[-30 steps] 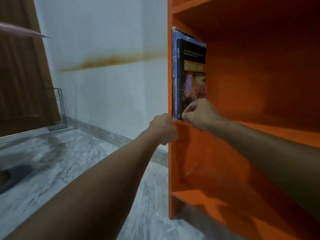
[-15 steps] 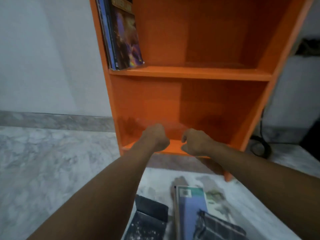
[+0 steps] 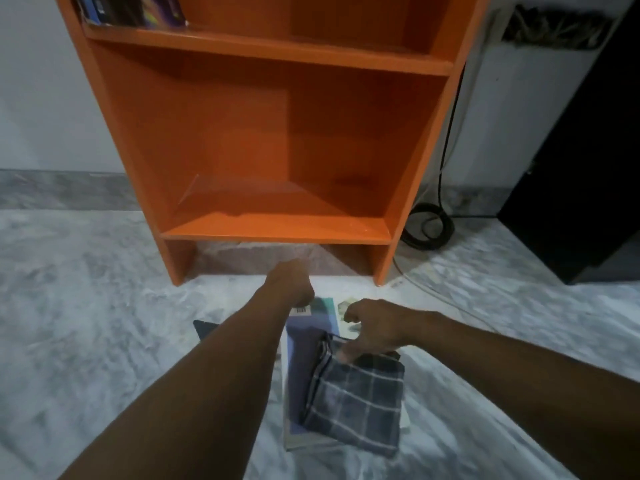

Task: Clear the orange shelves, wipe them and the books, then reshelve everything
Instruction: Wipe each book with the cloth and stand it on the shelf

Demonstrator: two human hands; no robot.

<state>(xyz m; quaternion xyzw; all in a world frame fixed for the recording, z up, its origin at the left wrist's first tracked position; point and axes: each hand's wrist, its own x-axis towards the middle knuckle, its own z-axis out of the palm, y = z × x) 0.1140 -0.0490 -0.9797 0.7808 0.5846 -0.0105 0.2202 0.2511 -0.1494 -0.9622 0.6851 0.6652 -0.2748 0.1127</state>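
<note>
The orange shelf unit [image 3: 270,50] stands against the wall, its lower compartment bare. A few books [image 3: 131,10] lean at the left end of the upper shelf. On the floor lies a pile of books [image 3: 304,344], topped by a folded grey checked cloth [image 3: 356,403]. My right hand [image 3: 374,329] hovers over the pile, fingers curled and apart, the thumb touching the cloth's top edge; it grips nothing. My left hand [image 3: 291,280] is a closed fist above the far end of the pile, holding nothing. My left forearm hides part of a dark book [image 3: 204,329].
The floor [image 3: 86,306] is grey marble. A coiled black cable [image 3: 429,226] lies right of the shelf unit, running up the wall. A black cabinet [image 3: 588,174] stands at the far right. A white wall is behind.
My view has dropped from the upper shelf to the floor. Both hands left the shelved books and came down over the floor pile; the right hand now touches the checked cloth.
</note>
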